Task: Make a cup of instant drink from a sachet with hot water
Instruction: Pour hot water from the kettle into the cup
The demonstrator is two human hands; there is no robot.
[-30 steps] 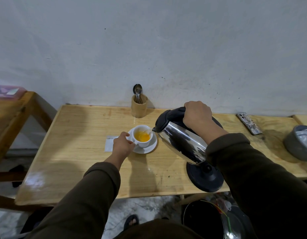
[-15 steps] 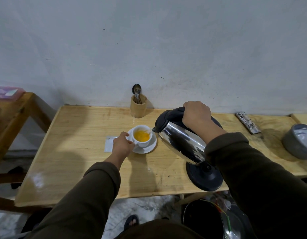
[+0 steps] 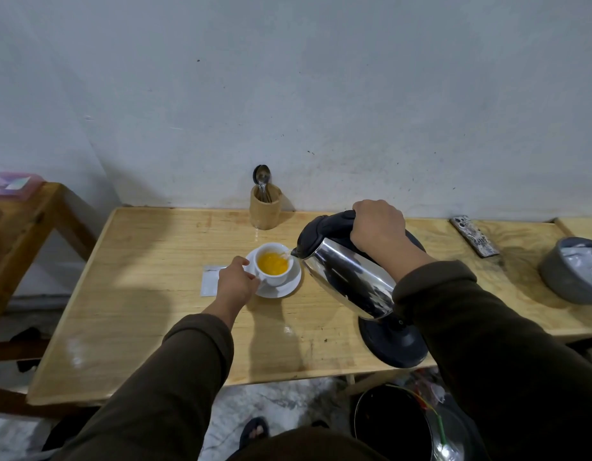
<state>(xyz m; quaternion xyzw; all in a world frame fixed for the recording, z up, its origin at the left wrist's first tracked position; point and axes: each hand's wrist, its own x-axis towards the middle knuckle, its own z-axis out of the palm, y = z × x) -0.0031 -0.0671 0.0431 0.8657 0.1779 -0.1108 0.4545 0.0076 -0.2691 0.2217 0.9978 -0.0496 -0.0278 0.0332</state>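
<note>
A white cup holding orange liquid stands on a white saucer on the wooden table. My left hand grips the cup at its left side. My right hand is closed on the black handle of a steel kettle, tilted left with its spout over the cup's right rim and water running in. A white sachet lies flat just left of my left hand. The kettle's black base sits near the front edge.
A bamboo holder with spoons stands at the wall behind the cup. A phone and a grey bowl lie to the right. A second wooden table is at left. A black bin is under the front edge.
The orange liquid in the cup has risen as water keeps pouring. Both hands and the kettle have stayed almost in place.
</note>
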